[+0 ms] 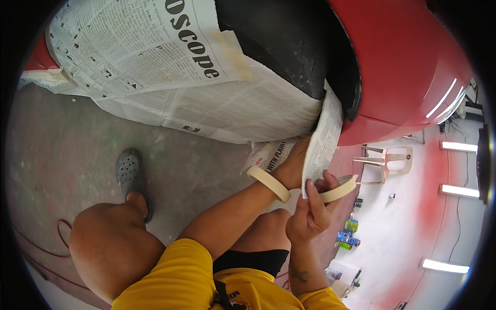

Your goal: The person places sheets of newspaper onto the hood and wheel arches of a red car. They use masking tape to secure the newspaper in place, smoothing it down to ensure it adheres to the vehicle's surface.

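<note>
Newspaper strip [325, 137], right grip [311, 212] pinching its edge, left grip [296, 163] unclear, coloured containers [351, 226] beyond

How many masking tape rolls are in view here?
2. One masking tape roll circles the wrist of the left hand; the other roll is in the fingers of the right hand. More could be hidden.
</note>
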The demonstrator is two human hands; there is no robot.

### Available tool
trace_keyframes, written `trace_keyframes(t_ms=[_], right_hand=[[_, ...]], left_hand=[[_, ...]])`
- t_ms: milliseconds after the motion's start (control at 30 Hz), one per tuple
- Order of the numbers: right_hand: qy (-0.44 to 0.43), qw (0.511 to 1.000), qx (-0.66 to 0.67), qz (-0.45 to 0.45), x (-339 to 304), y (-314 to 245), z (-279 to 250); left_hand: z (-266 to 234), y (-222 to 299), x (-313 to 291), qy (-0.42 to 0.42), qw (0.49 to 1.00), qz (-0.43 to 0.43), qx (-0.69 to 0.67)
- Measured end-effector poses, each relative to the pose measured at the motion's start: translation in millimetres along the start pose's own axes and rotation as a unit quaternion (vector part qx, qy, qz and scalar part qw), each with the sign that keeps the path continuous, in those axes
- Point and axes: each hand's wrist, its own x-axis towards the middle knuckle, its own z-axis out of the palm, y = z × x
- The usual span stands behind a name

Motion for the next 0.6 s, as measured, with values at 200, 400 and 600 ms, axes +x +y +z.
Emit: trace_keyframes(t_ms=[200, 400, 600], right_hand=[[0.004, 1.000, -0.001, 0.008, 5.2, -0.9, 2.3], [0.004, 1.000, -0.005, 0.026, 4.0, -0.5, 2.7], [-0.024, 0.999, 0.030, 0.022, 0.4, 8.6, -5.7]], left_hand=[[-2.3, -6.0, -3.2, -0.001, 1.000, 0.000, 0.016], [-2.5, 15.9, 9.6, 0.013, 0.999, 0.006, 0.034], [-0.6, 36.7, 27.5, 0.048, 0.977, 0.162, 0.133]])
